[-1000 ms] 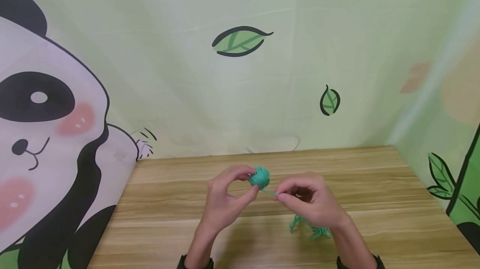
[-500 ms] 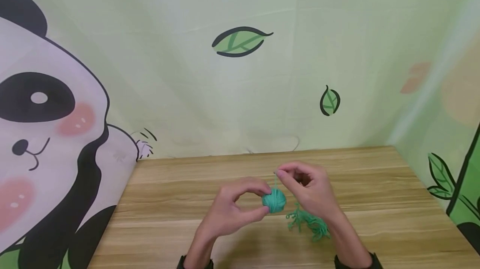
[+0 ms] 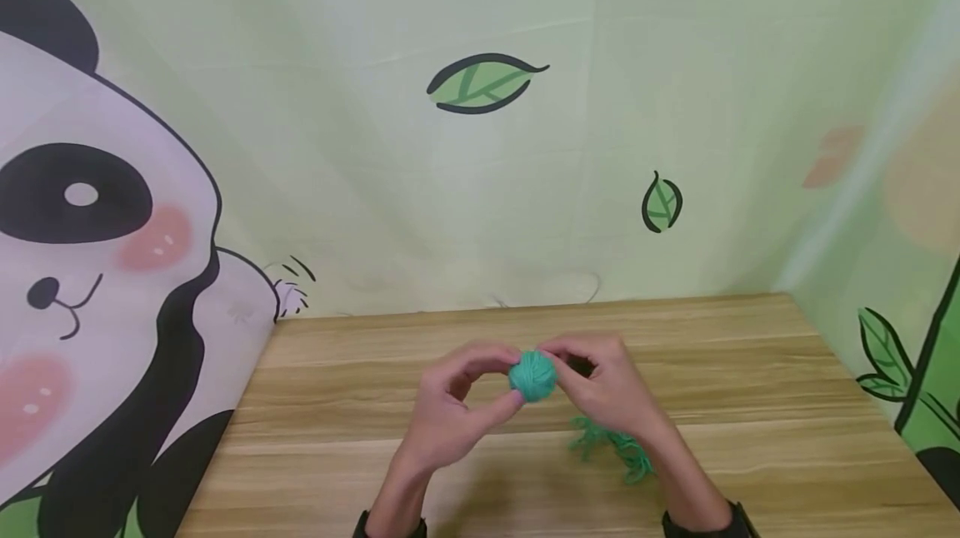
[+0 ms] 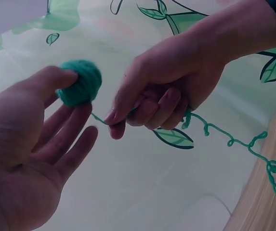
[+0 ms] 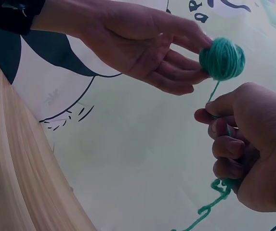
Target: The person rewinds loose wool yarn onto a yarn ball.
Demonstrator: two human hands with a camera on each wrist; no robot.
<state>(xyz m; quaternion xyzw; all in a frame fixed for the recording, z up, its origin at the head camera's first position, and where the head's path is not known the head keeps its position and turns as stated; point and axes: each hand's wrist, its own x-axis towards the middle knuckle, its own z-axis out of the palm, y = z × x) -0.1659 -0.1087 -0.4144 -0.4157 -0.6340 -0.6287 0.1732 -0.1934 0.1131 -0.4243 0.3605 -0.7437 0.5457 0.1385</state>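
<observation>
A small ball of teal yarn (image 3: 533, 376) is pinched between the thumb and fingertips of my left hand (image 3: 453, 405), held above the table. My right hand (image 3: 607, 384) is just to its right, fingertips close to the ball in the head view. In the right wrist view a short strand (image 5: 214, 90) runs from the ball (image 5: 222, 59) to the right thumb and forefinger, which pinch it. The other right fingers curl round the yarn, and a kinked tail (image 4: 230, 140) trails out below them. A loose tangle of the same yarn (image 3: 618, 446) lies under the right wrist.
The wood-grain table (image 3: 337, 405) spreads beneath both hands. Behind it hangs a pale green backdrop (image 3: 360, 188) printed with leaves and a large panda (image 3: 112, 288) at the left. Another printed panel closes off the right side.
The right hand has circled from the ball's right side to above it and back close beside it, carrying the strand. The left hand has shifted right with the ball, then back left.
</observation>
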